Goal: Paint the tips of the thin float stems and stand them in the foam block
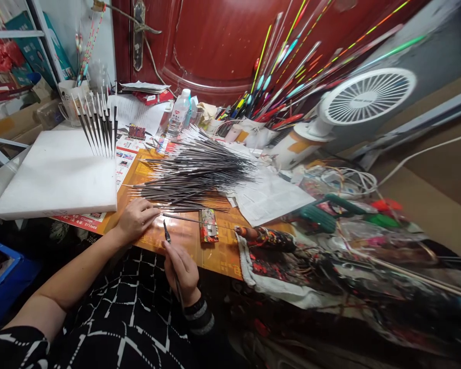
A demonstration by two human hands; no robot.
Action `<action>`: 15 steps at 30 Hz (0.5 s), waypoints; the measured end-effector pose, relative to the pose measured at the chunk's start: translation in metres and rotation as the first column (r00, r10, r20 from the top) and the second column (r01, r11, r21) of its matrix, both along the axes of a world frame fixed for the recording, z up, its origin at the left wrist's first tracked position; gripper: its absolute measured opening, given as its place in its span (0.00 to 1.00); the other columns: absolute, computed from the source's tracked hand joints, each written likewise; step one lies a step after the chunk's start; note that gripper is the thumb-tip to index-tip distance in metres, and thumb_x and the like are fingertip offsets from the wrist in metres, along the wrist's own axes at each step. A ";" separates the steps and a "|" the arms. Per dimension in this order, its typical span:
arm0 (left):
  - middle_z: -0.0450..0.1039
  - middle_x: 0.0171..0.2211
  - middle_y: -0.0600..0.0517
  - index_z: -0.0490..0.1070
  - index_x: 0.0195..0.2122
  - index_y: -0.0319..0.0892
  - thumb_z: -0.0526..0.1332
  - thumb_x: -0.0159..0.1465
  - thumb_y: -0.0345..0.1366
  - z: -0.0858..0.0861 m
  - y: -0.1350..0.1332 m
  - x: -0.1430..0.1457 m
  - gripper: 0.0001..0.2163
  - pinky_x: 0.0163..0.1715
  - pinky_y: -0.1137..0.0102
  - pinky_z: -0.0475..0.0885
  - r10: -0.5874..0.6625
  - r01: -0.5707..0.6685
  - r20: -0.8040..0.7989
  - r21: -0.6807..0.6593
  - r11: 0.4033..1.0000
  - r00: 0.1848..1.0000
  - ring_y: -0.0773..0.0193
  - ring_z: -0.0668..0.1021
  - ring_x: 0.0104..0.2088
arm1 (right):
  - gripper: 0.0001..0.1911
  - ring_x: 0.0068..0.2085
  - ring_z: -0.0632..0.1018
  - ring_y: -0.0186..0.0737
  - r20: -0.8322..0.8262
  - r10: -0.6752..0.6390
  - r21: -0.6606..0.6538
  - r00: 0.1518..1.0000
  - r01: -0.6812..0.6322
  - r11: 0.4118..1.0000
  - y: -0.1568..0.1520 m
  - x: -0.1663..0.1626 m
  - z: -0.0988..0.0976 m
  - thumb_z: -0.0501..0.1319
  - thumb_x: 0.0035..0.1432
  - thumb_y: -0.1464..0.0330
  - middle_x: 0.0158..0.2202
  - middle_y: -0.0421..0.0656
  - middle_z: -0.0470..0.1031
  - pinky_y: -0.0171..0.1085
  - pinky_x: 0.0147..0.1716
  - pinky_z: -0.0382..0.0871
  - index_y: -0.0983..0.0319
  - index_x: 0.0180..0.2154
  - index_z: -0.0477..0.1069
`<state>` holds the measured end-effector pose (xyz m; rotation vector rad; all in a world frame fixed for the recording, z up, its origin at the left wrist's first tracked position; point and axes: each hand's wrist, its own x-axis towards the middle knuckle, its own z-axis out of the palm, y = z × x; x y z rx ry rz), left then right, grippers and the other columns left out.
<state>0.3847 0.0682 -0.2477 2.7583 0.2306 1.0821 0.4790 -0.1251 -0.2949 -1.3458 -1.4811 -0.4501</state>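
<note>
My left hand (138, 219) pinches one end of a slender dark fishing float (185, 218) near the table's front edge. The far end of that float lies across a small paint-stained block (208, 228). In my right hand (182, 266) is a thin paintbrush (167, 234), its dark tip pointing up, just below the held float. Behind both hands spreads a large heap of similar dark floats (200, 169) with pale tips. Several more floats (103, 125) stand upright in a white foam slab (57, 174) to the left.
A white fan (369, 97) stands at the right, beside containers of colourful floats (280, 77). A plastic bottle (180, 114) is at the back. White paper (276, 197) lies right of the heap. A paint-smeared cylinder (267, 238) rests on a cloth (249, 269) at the table's right edge.
</note>
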 end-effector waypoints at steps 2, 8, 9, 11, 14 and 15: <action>0.75 0.34 0.49 0.78 0.43 0.43 0.56 0.74 0.37 0.001 0.001 0.000 0.10 0.40 0.65 0.69 -0.011 0.011 0.016 0.006 1.000 1.000 0.61 0.73 0.36 | 0.31 0.46 0.82 0.43 0.002 -0.031 0.018 1.000 0.031 0.999 -0.011 0.011 0.001 0.59 0.65 0.81 0.46 0.51 0.80 0.42 0.44 0.82 0.62 0.67 0.62; 0.75 0.35 0.49 0.78 0.44 0.43 0.58 0.73 0.36 0.005 0.004 -0.001 0.09 0.40 0.66 0.69 -0.024 0.023 0.020 0.020 1.000 1.000 0.60 0.73 0.37 | 0.28 0.43 0.82 0.42 0.021 -0.256 0.044 0.966 0.255 0.966 -0.041 0.045 -0.004 0.59 0.65 0.80 0.44 0.49 0.81 0.42 0.41 0.82 0.60 0.64 0.65; 0.75 0.35 0.49 0.78 0.44 0.44 0.58 0.73 0.36 0.005 0.004 -0.001 0.09 0.40 0.65 0.69 -0.023 0.022 0.014 0.015 1.000 1.000 0.60 0.73 0.37 | 0.28 0.43 0.82 0.42 0.027 -0.272 0.051 0.962 0.270 0.961 -0.042 0.048 -0.006 0.59 0.65 0.81 0.44 0.49 0.81 0.42 0.41 0.82 0.60 0.64 0.65; 0.75 0.35 0.49 0.78 0.44 0.44 0.58 0.73 0.36 0.006 0.006 0.000 0.09 0.40 0.65 0.69 -0.017 0.017 0.009 0.012 1.000 1.000 0.60 0.73 0.37 | 0.30 0.42 0.82 0.42 0.045 -0.295 0.070 0.955 0.291 0.954 -0.042 0.052 -0.010 0.60 0.64 0.82 0.43 0.50 0.80 0.41 0.40 0.82 0.61 0.65 0.65; 0.76 0.36 0.49 0.77 0.44 0.43 0.58 0.72 0.35 0.006 0.007 0.001 0.08 0.40 0.65 0.69 -0.029 0.028 0.027 0.028 0.999 0.999 0.60 0.73 0.37 | 0.30 0.42 0.81 0.41 0.079 -0.327 0.077 0.942 0.322 0.944 -0.039 0.053 -0.015 0.60 0.64 0.81 0.42 0.49 0.80 0.40 0.40 0.81 0.61 0.65 0.64; 0.76 0.36 0.49 0.77 0.44 0.43 0.59 0.72 0.35 0.006 0.008 0.001 0.08 0.39 0.65 0.69 -0.033 0.032 0.034 0.035 0.999 0.999 0.60 0.74 0.37 | 0.30 0.42 0.81 0.41 0.092 -0.338 0.072 0.937 0.332 0.941 -0.038 0.053 -0.016 0.60 0.64 0.81 0.42 0.49 0.80 0.40 0.40 0.81 0.61 0.66 0.64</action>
